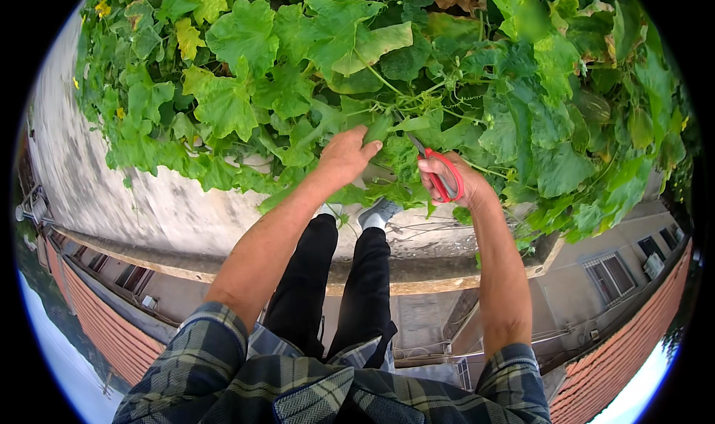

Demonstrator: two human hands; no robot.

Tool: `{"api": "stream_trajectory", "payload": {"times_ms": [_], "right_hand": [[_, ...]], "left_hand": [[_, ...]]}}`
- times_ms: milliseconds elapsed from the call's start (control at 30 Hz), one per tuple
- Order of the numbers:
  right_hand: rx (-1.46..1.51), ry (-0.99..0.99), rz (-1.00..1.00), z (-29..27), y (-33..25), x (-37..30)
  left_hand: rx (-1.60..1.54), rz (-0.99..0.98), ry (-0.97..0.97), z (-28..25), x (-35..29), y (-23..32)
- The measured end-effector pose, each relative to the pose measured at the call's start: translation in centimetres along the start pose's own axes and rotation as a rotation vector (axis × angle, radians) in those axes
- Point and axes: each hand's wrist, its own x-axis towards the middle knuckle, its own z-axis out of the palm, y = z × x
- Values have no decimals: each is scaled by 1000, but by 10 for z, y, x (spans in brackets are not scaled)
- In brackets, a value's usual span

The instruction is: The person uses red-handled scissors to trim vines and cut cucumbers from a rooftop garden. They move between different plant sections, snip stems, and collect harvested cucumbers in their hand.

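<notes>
Scissors (439,172) gripped in right hand (456,182), left hand (346,156) fingers pinching vine leaves (387,130)

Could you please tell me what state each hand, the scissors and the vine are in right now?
Left hand: fingers extended, gripping a green stem among the leaves.
Right hand: closed around the scissors' red handles.
Scissors: held, blades pointing up into the vine; blade opening hidden.
Vine: leafy, mostly green, some leaves yellowing or brown.
</notes>
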Motion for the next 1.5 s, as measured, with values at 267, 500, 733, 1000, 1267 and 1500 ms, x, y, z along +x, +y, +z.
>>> {"api": "stream_trajectory", "payload": {"times_ms": [267, 500, 733, 1000, 1267, 1500], "right_hand": [[17, 51, -18, 6, 10, 14], [11, 14, -64, 8, -4, 33], [-12, 83, -96, 10, 0, 44], [-270, 125, -73, 4, -13, 36], [-523, 76, -7, 18, 9, 29], [-419, 86, 109, 20, 107, 13]], "left_hand": [[78, -19, -33, -10, -7, 16], [-10, 9, 11, 7, -7, 5], [-59, 28, 9, 19, -8, 5], [-61, -68, -58, 18, -15, 9], [-240, -8, -75, -1, -27, -2], [-188, 52, 368, -103, 5, 0]]}}
